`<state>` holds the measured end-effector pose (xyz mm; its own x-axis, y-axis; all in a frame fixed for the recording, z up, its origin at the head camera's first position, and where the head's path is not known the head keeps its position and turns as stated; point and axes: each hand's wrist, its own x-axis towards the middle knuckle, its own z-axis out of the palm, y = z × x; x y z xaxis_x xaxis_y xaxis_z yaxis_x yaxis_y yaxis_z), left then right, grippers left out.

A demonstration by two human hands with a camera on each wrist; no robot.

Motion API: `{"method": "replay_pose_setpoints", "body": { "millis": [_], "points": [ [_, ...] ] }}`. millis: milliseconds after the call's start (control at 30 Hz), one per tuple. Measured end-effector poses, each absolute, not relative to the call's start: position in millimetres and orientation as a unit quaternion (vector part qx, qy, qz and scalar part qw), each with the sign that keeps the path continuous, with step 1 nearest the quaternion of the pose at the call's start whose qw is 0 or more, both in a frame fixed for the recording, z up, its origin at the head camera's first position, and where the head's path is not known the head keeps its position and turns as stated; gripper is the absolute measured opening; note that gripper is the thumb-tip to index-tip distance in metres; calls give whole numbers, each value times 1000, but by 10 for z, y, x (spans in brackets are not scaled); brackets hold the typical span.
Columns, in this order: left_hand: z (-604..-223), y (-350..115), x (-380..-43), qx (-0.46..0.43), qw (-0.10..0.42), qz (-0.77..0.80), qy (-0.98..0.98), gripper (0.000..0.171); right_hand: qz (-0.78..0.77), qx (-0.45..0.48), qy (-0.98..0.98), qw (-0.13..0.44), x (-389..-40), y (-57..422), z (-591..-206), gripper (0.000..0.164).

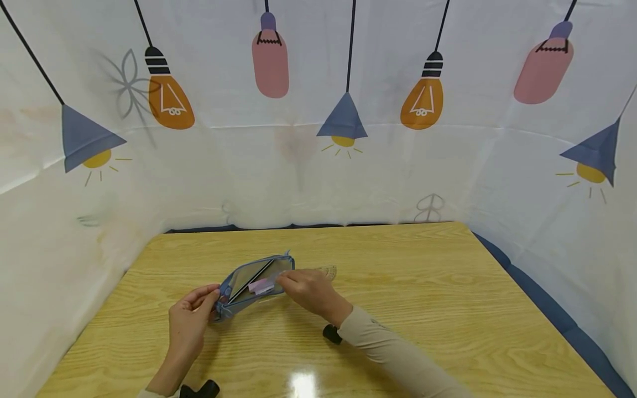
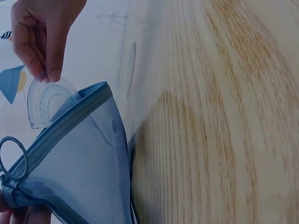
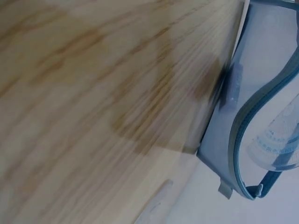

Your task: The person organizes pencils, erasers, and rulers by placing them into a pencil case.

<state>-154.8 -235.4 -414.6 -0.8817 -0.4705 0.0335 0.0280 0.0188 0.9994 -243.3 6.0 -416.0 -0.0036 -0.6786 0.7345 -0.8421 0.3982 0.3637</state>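
A blue-edged mesh zipper pouch [image 1: 242, 275] stands with its mouth unzipped near the middle of the table. My left hand [image 1: 188, 320] grips its left end, where a zipper ring [image 2: 14, 158] hangs. Over the other end, my right hand [image 1: 314, 292] pinches a clear protractor [image 2: 49, 103] between thumb and fingers. The lower part of that protractor dips inside the pouch opening. Within the pouch lie a dark, pencil-like stick [image 1: 252, 281] and a pink and white block [image 1: 261, 286], perhaps an eraser.
Behind my right hand, a second clear protractor [image 1: 328, 271] lies on the wooden table [image 1: 423, 287], partly hidden. A white curtain [image 1: 298, 177] printed with lamps hangs around the table's far and side edges.
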Motion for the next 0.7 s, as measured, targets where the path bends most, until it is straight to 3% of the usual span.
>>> {"method": "replay_pose_setpoints", "body": {
  "millis": [700],
  "points": [
    [-4170, -2374, -1549, 165, 177, -683, -690, 21, 81, 529, -749, 391, -2469, -85, -4233, 6]
  ]
}}
